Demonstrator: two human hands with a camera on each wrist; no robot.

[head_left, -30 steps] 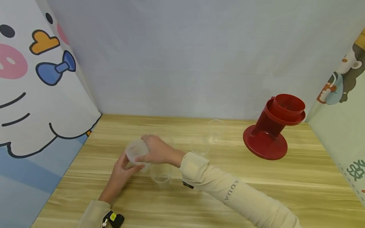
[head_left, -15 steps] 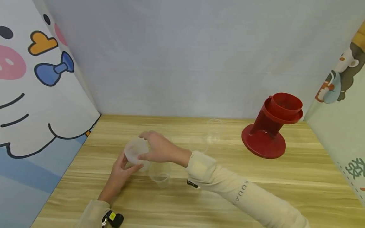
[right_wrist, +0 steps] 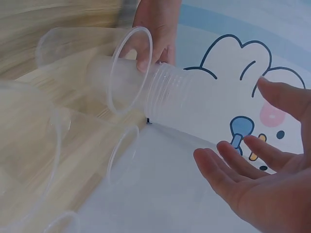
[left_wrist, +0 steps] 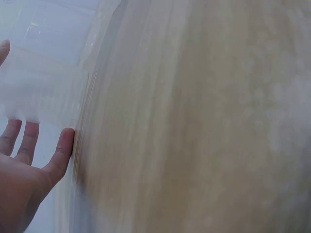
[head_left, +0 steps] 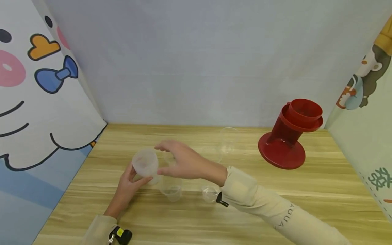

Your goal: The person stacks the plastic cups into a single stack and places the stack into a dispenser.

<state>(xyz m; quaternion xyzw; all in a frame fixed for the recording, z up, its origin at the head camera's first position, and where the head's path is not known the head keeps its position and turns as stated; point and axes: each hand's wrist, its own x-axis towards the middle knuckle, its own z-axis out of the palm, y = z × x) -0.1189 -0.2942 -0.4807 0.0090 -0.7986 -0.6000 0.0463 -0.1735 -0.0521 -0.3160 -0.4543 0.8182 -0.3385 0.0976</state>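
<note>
A stack of clear plastic cups (head_left: 145, 162) stands on the left part of the table, nested rims showing in the right wrist view. My left hand (head_left: 125, 189) holds it low down, thumb on the near side and fingers around the far side. In the left wrist view, the fingers (left_wrist: 60, 153) lie along the stack's translucent wall (left_wrist: 43, 90). Just right of the stack, my right hand (head_left: 183, 161) is spread with nothing in it, thumb and fingers apart. A single clear cup (head_left: 173, 192) stands close to the stack, below the right hand.
More clear cups stand to the right: one (head_left: 210, 194) by the right wrist, another (head_left: 228, 143) near the back edge. A red plastic stand (head_left: 283, 149) with a round base and ringed top is at the back right. Printed cloth walls (head_left: 183, 68) border the wooden table.
My right hand has come off the stack's rim and drawn back to the right, its fingers spread. The left hand has stayed on the stack. A cup by the right sleeve is now uncovered.
</note>
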